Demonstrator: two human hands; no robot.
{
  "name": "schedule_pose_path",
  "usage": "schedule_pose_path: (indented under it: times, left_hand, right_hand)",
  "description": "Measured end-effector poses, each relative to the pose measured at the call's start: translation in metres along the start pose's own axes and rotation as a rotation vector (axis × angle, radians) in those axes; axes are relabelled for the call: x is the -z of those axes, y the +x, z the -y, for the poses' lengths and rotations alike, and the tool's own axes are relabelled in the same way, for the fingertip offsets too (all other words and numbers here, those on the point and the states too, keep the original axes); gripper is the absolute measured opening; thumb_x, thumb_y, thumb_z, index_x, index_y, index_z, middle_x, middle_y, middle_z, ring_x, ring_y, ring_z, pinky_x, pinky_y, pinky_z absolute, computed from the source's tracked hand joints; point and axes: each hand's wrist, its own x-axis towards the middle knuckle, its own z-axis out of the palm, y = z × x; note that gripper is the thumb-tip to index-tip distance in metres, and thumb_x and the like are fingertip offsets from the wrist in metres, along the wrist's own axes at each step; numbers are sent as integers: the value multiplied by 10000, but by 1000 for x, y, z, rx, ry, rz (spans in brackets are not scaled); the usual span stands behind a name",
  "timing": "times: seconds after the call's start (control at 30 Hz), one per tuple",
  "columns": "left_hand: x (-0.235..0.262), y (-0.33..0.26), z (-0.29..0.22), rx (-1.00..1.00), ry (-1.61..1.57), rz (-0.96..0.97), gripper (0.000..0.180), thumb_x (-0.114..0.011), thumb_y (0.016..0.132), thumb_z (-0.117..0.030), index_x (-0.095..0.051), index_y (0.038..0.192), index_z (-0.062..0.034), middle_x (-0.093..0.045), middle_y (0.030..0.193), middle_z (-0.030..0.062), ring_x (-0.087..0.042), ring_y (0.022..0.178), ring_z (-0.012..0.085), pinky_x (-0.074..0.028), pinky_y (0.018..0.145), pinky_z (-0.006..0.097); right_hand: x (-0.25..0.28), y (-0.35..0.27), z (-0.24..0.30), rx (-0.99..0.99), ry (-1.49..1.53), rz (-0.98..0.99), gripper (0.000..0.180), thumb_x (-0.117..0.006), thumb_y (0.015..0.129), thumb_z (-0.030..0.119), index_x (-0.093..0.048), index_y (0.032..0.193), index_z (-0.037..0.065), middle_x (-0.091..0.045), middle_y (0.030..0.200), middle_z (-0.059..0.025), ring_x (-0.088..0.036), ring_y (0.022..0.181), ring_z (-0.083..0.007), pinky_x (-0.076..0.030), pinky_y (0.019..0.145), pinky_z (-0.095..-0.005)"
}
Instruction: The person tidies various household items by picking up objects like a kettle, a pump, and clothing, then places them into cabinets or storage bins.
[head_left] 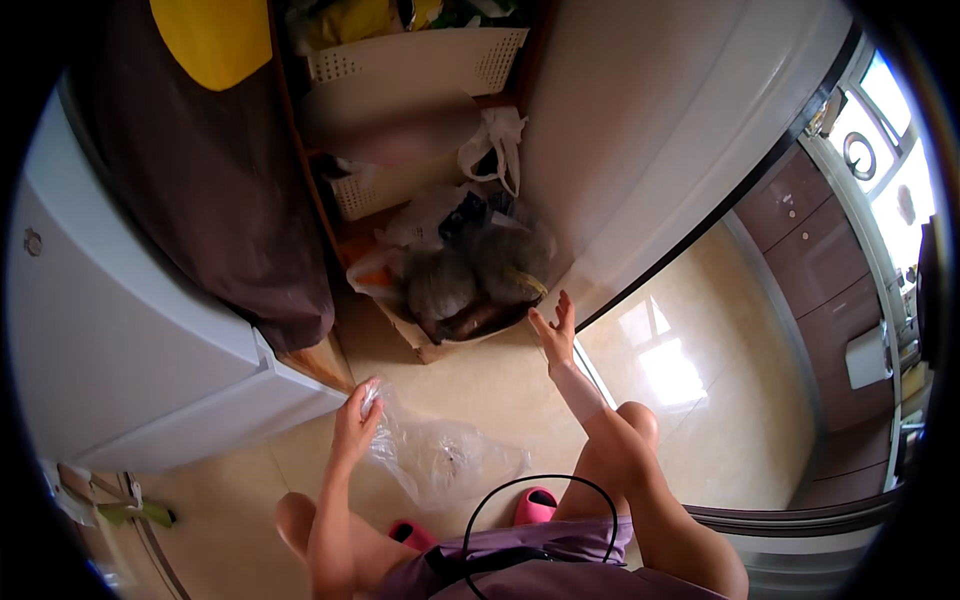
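Closest to me, a pair of bright pink slippers (533, 516) stands on the glossy beige tile floor (240, 490). Just ahead of them I have the crumpled, clear plastic bag (440, 460) low over the tiles; I cannot tell how much of it rests there. Its upper left end is gathered in my left hand (353, 425), thumb and fingers drawn in narrow on the film. My right hand (556, 335) is wide, fingers spread, near the front right corner of the open brown cardboard box (432, 352); whether it touches, I cannot tell. Dark, rounded bundles in thin plastic (440, 285) fill that box to its front edge. Past its back edge sits a white perforated plastic basket (355, 197), a white plastic carrier bag (505, 150) at its right end.
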Motion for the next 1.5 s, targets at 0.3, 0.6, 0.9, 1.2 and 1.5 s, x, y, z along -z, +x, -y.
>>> schedule_pose_path:
  times: [0.3, 0.6, 0.9, 1.2, 1.5]
  left_hand:
    - [11, 13, -62, 135, -30, 53, 348, -505, 900, -139, -469, 1233, -43, -603, 1034, 104, -534, 775, 115, -430, 682, 222]
    - [16, 0, -62, 138, -86, 69, 354, -493, 904, -128, -462, 1249, -54, -598, 954, 92, -560, 809, 93, -443, 712, 231]
    - [25, -6, -51, 219, -53, 164, 284, -516, 899, -164, -509, 1143, -18, -598, 843, 104, -548, 718, 137, -441, 687, 258]
    - [24, -4, -29, 74, 360, 88, 300, -504, 881, -309, -490, 880, -9, -572, 785, 193, -557, 736, 359, -421, 639, 419]
    - [30, -6, -12, 15, 787, 14, 264, -536, 850, -258, -539, 906, -1, -602, 797, 175, -587, 749, 337, -471, 642, 421]
  right_hand:
    - [18, -111, 88, -203, 302, 691, 108, -607, 824, 44, -580, 919, -1, -603, 793, -33, -557, 713, -82, -459, 668, -216]
    - [-10, -172, 7, 792, -659, 1153, 433, -573, 837, 297, -480, 1134, -4, -591, 996, -156, -614, 879, -219, -506, 701, -330]
    - [-25, -170, 2, 888, -787, 1058, 169, -460, 860, 134, -540, 984, 51, -610, 828, -115, -619, 768, -269, -434, 842, -454]
    - [-40, -184, -4, 833, -670, 1246, 262, -659, 725, 293, -649, 863, 70, -509, 1165, -85, -511, 1042, -253, -456, 801, -398]
    - [-48, -177, -9, 945, -817, 1112, 237, -557, 758, 147, -563, 987, 83, -552, 1013, -99, -529, 991, -238, -418, 861, -422]
